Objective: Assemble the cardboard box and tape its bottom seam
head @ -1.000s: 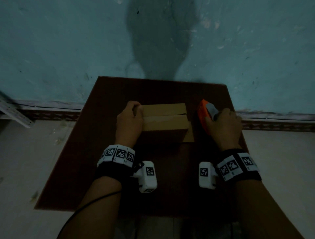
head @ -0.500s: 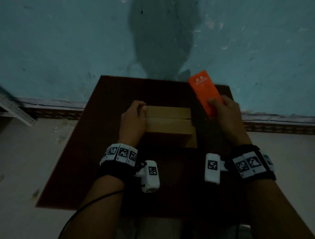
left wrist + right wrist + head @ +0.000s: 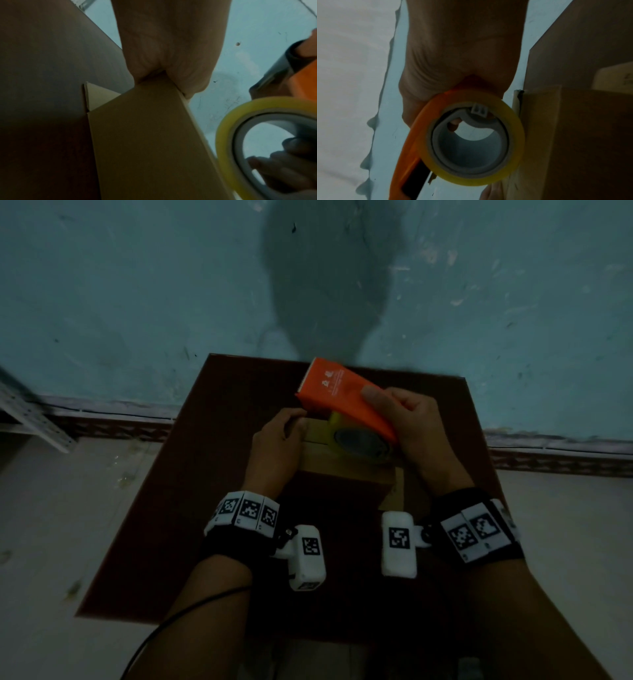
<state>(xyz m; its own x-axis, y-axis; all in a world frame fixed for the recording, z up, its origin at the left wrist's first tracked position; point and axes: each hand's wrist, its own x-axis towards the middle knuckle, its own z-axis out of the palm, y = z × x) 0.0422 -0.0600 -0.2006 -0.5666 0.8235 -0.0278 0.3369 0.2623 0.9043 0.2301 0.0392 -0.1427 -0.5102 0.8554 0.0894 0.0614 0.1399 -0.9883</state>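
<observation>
Cardboard box (image 3: 346,470) is sitting near the middle of the dark brown table (image 3: 178,508), closed flaps facing up, and I am seeing a seam running across its top between my two hands. My left hand (image 3: 274,450) is resting on the box's left end, fingers curled over the top edge; the left wrist view is showing the palm pressing down on that corner. My right hand (image 3: 411,422) is gripping the orange tape dispenser (image 3: 342,395), thumb lying flat on its orange shell, the other fingers wrapping under and into the core. I am holding the dispenser tilted over the box's far right part, its orange end pointing up and away toward the blue-green wall (image 3: 137,285). Its yellow tape roll (image 3: 359,443) is hanging just above the box top; whether it is touching the cardboard I cannot tell. One loose flap (image 3: 394,491) is sticking out at the box's right side.
</observation>
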